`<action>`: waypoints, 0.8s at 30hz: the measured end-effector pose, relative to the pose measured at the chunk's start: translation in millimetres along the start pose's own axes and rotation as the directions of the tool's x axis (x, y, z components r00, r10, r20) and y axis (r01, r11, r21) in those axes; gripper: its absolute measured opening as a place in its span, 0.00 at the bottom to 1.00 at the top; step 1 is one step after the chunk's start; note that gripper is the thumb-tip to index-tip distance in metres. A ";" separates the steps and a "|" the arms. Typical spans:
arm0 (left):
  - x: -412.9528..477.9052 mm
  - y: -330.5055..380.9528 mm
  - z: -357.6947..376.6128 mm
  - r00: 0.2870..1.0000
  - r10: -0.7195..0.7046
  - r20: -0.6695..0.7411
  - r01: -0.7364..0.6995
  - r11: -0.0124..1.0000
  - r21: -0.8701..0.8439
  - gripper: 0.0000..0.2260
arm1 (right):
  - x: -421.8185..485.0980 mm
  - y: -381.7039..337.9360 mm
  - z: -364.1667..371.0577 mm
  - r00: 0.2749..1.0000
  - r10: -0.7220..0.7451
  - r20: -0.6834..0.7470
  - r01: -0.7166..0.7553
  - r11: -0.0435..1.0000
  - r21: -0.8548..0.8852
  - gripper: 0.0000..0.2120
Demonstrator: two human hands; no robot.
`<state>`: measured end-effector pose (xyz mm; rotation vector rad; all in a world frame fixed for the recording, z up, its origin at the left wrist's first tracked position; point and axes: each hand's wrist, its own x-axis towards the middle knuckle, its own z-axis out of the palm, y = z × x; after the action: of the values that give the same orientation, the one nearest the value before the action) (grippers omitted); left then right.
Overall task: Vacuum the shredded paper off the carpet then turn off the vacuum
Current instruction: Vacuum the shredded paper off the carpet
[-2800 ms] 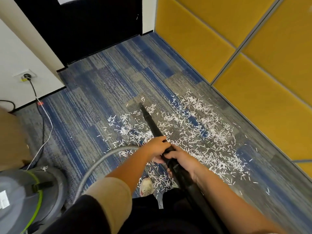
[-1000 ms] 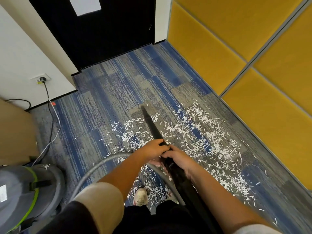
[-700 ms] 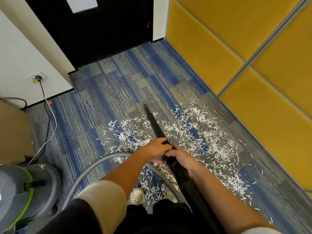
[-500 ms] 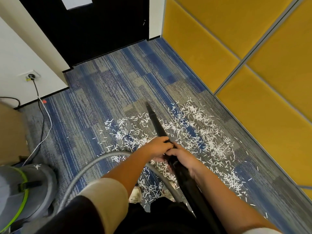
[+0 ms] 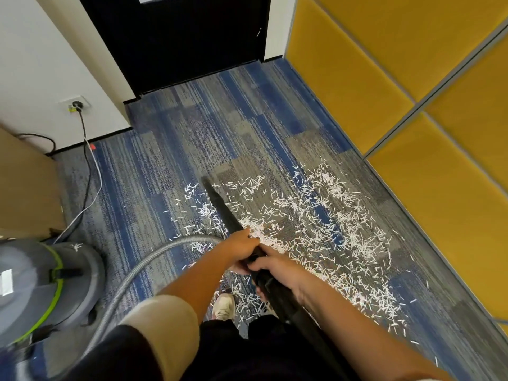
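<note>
Blue-and-grey carpet is stretching from a black door to yellow wall panels, with shredded paper lying across its right half. The left hand and right hand are both grasping the black vacuum wand, which is pointing into the paper's left edge.

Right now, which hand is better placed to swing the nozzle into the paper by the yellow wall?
Likely left hand: its grip sits farther forward on the wand, nearer the nozzle; the right hand grips behind.
</note>
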<state>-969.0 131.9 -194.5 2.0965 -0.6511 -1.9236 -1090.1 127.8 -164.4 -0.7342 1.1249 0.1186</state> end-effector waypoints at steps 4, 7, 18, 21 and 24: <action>-3.5 -15.7 -10.9 0.999 -0.051 0.001 0.051 0.999 -0.004 0.07 | 0.1 4.2 16.3 0.999 0.015 0.045 -0.013 0.999 -0.050 0.16; -6.9 -22.2 -14.8 0.997 -0.073 0.022 0.074 0.997 -0.013 0.06 | -1.2 6.4 23.7 0.999 0.012 0.038 -0.009 0.998 -0.068 0.17; -7.1 -52.7 -26.0 0.971 -0.186 0.149 0.194 0.980 -0.039 0.15 | -9.3 23.0 47.3 0.998 0.002 0.064 0.004 0.996 -0.084 0.22; -11.1 -58.1 -29.9 0.970 -0.181 0.164 0.192 0.980 -0.054 0.15 | -11.3 26.0 53.7 0.997 0.017 0.078 -0.013 0.998 -0.056 0.19; -14.8 -62.3 -32.7 0.963 -0.197 0.182 0.204 0.979 -0.022 0.16 | -12.6 27.4 59.0 0.995 0.050 0.090 -0.047 0.998 -0.030 0.14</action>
<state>-926.9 189.0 -205.4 2.0501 -0.4411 -2.2348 -1062.1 186.8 -153.3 -0.7198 1.0569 0.2068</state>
